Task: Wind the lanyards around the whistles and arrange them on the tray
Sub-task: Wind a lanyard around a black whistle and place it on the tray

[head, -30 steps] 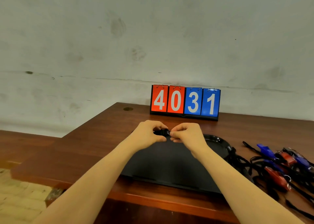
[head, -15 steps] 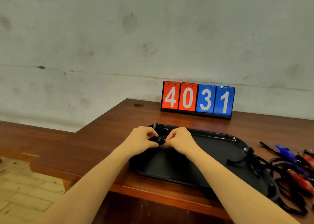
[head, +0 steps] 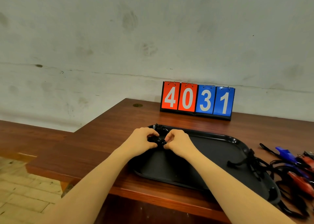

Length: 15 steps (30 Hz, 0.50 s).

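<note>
Both hands are over the far-left corner of the black tray. Left hand and right hand are curled in, fingertips pinched on a small black whistle held between them, low over the tray floor. Can't tell whether it touches the tray, or whether the lanyard is fully wound.

A second black wound whistle sits just beyond the hands, against the tray's far rim.

Unwound stock is at the right: a tangle of black lanyards draped over the tray's right edge, with a blue whistle and red whistle on the table beside it. Flip scoreboard reads 4031, well behind the tray.

Judgement: step in hand is finishing or setting down the wound whistle.

To do it well:
- keep pinch tension on the last turn until the loose end is tucked, or the cord springs loose
- set it down just beside the placed one, same orientation, to start a row
- release one hand first, check the coil holds, then the other
- avoid bumping the neighbour
</note>
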{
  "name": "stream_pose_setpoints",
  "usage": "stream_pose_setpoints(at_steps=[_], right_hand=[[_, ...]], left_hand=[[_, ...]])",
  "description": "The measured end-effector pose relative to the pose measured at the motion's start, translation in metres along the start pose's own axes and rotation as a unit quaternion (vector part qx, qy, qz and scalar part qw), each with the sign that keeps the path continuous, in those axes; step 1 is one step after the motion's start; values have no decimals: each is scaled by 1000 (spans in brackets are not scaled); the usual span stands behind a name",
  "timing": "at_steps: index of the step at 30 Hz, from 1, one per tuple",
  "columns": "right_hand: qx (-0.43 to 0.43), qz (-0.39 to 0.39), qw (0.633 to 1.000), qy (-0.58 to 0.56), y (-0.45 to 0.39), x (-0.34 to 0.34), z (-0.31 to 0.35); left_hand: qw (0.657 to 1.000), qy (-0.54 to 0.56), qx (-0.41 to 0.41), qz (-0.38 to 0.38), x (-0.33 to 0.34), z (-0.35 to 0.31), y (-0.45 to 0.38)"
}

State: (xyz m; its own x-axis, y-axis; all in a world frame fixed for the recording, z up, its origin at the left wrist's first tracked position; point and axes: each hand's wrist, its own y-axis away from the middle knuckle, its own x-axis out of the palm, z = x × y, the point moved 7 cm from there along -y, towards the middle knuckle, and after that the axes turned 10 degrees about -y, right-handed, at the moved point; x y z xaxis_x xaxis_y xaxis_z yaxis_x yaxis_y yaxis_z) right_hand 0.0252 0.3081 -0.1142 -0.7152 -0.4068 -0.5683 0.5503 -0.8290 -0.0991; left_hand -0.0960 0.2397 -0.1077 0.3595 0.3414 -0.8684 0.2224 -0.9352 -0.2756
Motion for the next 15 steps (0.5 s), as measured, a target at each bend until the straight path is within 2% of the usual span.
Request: stream_pose_setpoints(at_steps=[5, 12, 15], right_hand=[[-2, 23, 1000, 20, 4, -6, 1], [-73, -45, 996, 20, 25, -44, 4], [-89, -61, 994, 16, 36, -63, 0]], left_hand=[[1000, 18, -7, -16, -3, -2, 9], [997, 30, 10, -70, -13, -29, 20], [996, 62, 14, -69, -10, -49, 23]])
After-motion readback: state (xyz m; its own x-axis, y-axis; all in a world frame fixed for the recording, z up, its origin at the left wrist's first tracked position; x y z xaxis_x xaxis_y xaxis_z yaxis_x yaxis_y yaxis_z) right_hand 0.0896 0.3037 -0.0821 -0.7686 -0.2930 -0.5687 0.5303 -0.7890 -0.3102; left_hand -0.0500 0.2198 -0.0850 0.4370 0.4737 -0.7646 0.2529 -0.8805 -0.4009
